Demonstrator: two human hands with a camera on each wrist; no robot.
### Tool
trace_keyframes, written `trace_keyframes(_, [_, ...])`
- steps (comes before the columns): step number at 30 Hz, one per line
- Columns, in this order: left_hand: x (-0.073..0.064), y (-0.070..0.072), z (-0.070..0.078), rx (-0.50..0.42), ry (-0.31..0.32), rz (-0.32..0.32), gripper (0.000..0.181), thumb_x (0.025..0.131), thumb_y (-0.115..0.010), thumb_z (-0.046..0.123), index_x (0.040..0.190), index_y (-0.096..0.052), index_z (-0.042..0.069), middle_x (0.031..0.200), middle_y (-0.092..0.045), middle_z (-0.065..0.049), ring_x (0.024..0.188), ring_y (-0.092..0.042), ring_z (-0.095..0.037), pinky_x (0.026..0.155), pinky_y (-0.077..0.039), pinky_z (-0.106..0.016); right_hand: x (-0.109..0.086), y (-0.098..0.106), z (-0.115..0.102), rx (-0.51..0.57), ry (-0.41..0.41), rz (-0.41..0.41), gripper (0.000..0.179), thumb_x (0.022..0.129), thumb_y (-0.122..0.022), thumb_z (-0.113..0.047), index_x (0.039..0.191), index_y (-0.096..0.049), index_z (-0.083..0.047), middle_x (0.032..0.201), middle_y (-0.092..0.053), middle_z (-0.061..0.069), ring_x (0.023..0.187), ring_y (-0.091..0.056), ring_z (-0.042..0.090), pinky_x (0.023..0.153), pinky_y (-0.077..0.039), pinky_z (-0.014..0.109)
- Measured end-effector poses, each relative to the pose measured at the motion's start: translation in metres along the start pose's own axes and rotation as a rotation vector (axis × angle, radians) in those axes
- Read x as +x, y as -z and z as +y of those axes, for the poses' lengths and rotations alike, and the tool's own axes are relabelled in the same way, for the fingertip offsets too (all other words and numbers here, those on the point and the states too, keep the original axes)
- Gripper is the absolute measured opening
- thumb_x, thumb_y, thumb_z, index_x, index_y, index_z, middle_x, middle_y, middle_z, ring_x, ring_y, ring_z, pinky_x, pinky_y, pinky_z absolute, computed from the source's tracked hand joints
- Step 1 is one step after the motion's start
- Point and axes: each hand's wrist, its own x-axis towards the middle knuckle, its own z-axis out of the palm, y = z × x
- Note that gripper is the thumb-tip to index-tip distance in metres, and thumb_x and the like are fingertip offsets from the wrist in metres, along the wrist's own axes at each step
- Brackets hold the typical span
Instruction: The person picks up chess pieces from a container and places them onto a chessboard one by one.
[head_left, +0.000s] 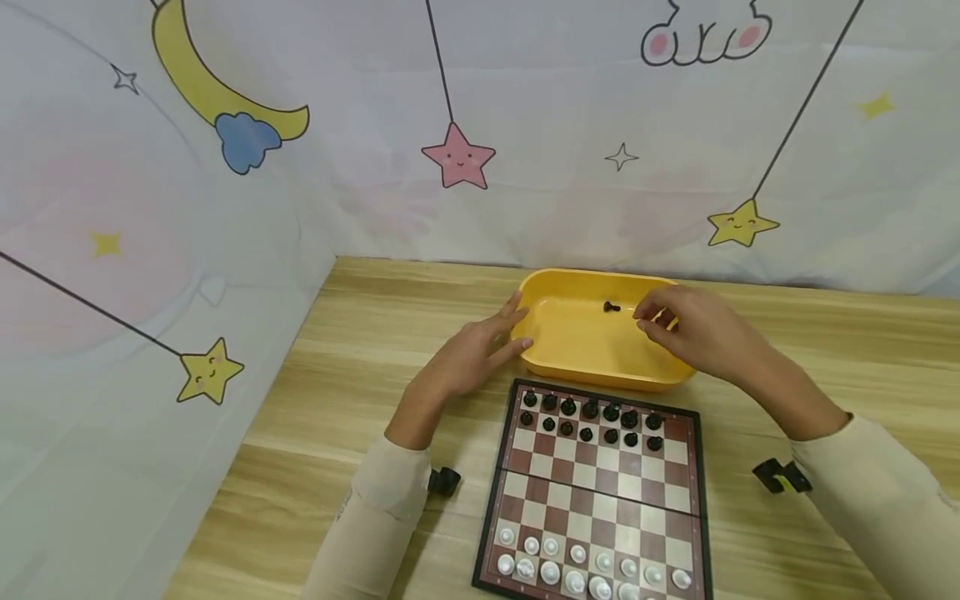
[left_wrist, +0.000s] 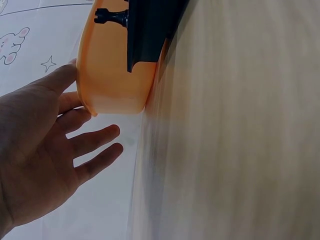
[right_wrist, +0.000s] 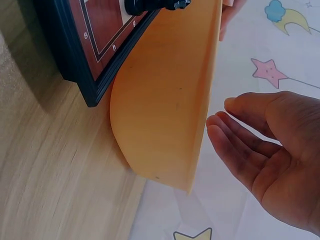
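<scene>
My left hand (head_left: 480, 350) rests at the left rim of the yellow tray (head_left: 577, 367); in the left wrist view its fingers (left_wrist: 95, 140) are spread, some touching the rim. Over the tray's right side hovers my right hand (head_left: 693, 329), fingers bent and nothing visible between thumb and fingertips in the right wrist view. A small black chess piece (head_left: 611, 307) lies on its side in the tray, left of the right fingertips. The tray floor beneath that hand is hidden in the head view.
Nearer than the tray lies a chessboard (head_left: 592, 479), black pieces (head_left: 590, 408) in two rows at its far end, white pieces (head_left: 551, 572) at its near end. Its far right corner square is bare. A patterned cloth (head_left: 562, 208) hangs behind the wooden table (head_left: 300, 467).
</scene>
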Motion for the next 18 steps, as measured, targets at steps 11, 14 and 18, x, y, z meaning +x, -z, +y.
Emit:
trace_keyframes(11, [0.0,0.001,0.001,0.004,-0.002,0.005,0.064,0.112,-0.053,0.046,0.165,-0.04,0.012,0.176,-0.018,0.003,0.158,-0.037,-0.027,0.128,-0.033,-0.047,0.019,-0.004,0.011,-0.011,-0.033,-0.041,0.012,0.1,-0.072,-0.007,0.11,-0.077,-0.001,0.105,-0.078,0.012,0.088,-0.075,0.026,0.076,-0.063,0.044])
trace_keyframes(14, [-0.001,0.001,0.001,0.003,-0.001,0.005,0.064,0.112,-0.052,0.046,0.165,-0.04,0.013,0.176,-0.018,0.004,0.158,-0.037,-0.027,0.128,-0.033,-0.046,0.024,-0.007,0.014,-0.016,-0.041,-0.052,0.013,0.1,-0.071,-0.007,0.11,-0.077,-0.001,0.104,-0.078,0.012,0.088,-0.074,0.026,0.077,-0.063,0.044])
trace_keyframes(18, [-0.001,0.001,0.001,0.006,-0.001,0.004,0.064,0.112,-0.052,0.046,0.165,-0.04,0.013,0.177,-0.018,0.003,0.157,-0.038,-0.027,0.128,-0.033,-0.047,0.031,-0.011,0.019,-0.026,-0.03,-0.057,0.013,0.099,-0.071,-0.004,0.109,-0.077,0.002,0.103,-0.078,0.014,0.088,-0.074,0.028,0.08,-0.063,0.047])
